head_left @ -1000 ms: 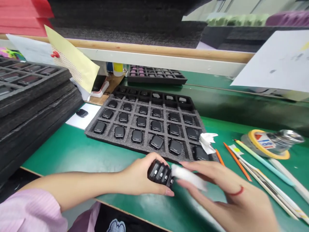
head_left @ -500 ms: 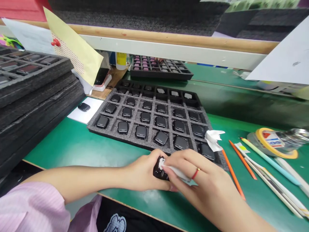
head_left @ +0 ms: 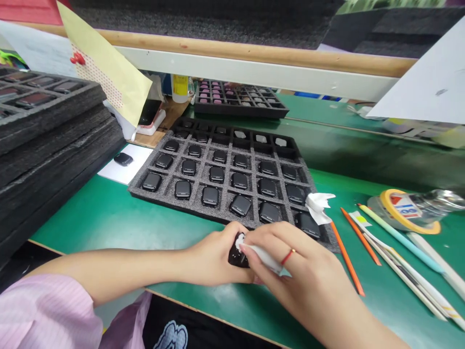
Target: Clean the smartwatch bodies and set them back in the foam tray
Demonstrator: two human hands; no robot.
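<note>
At a green table [head_left: 109, 213], under a shelf's wooden edge [head_left: 250, 51]: clasping black watches [head_left: 237, 258] in the left hand [head_left: 217, 257], just in front of the foam tray [head_left: 165, 192]. Pinching a white cloth [head_left: 264, 258] in the right hand [head_left: 300, 264], against the watches. Cannot tell how many; partly covered by the hands.

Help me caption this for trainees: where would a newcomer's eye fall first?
Likely the dark foam tray of rounded black pieces, central on the green bench. In front, the left hand grips a glossy black object; the right hand holds a crumpled white wipe against it. A yellow paper sheet slants at upper left.
</note>
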